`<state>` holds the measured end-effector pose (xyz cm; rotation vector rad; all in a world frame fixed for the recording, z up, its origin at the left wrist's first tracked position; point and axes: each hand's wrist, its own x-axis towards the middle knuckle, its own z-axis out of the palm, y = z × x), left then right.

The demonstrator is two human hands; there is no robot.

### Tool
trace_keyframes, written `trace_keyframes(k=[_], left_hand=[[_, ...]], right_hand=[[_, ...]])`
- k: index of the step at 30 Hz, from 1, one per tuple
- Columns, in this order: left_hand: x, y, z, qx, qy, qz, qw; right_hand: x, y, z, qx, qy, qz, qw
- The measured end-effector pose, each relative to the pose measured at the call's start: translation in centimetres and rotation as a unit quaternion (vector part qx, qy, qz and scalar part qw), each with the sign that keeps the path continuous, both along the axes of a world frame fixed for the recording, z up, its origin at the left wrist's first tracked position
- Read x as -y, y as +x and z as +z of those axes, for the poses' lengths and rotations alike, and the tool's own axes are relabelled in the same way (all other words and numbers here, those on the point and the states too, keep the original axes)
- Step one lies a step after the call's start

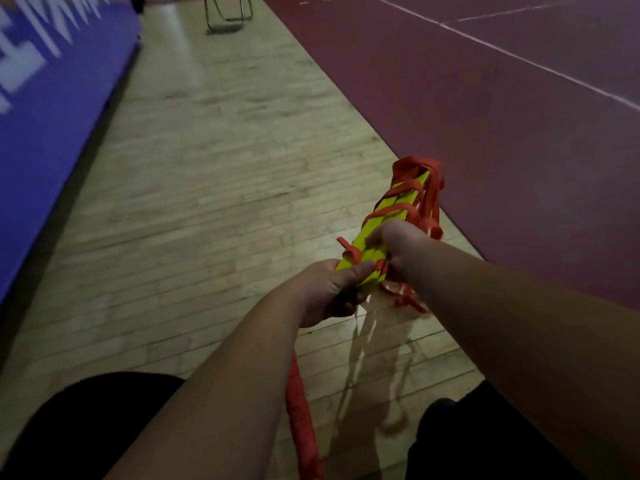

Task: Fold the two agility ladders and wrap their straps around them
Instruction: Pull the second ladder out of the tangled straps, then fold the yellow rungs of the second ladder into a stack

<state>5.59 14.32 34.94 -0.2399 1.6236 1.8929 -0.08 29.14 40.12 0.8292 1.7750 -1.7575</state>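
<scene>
A folded agility ladder (391, 216), a stack of yellow rungs with red straps wound round it, is held in the air above the wooden floor. My left hand (325, 292) grips the stack's near end from the left, thumb across the yellow rungs. My right hand (394, 244) grips the bundle from above near the same end, fingers curled over rungs and strap. Loose red strap loops (408, 299) hang under my right wrist. A red strap or sleeve (301, 420) trails down between my legs. No second ladder shows.
A blue padded wall panel (52, 116) runs along the left. Dark red court surface with white lines (502, 98) lies to the right of the wooden floor strip (207, 185). A metal chair frame (227, 12) stands at the far end. My dark-clad legs fill the bottom corners.
</scene>
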Motion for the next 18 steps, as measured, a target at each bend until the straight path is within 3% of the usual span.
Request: trace_keyframes(k=[8, 13, 18], left_hand=[[2.4, -0.9, 5.3, -0.027, -0.103, -0.037, 0.994], [5.4, -3.2, 7.7, 0.018, -0.19, -0.098, 0.977], [7.0, -5.3, 6.3, 0.047, -0.151, 0.023, 0.987]], right_hand=[[2.2, -0.9, 3.9, -0.05, 0.029, 0.059, 0.997], [3.1, -0.7, 4.8, -0.058, 0.034, 0.092, 0.994], [3.8, 0.2, 4.7, -0.068, 0.011, 0.118, 0.991]])
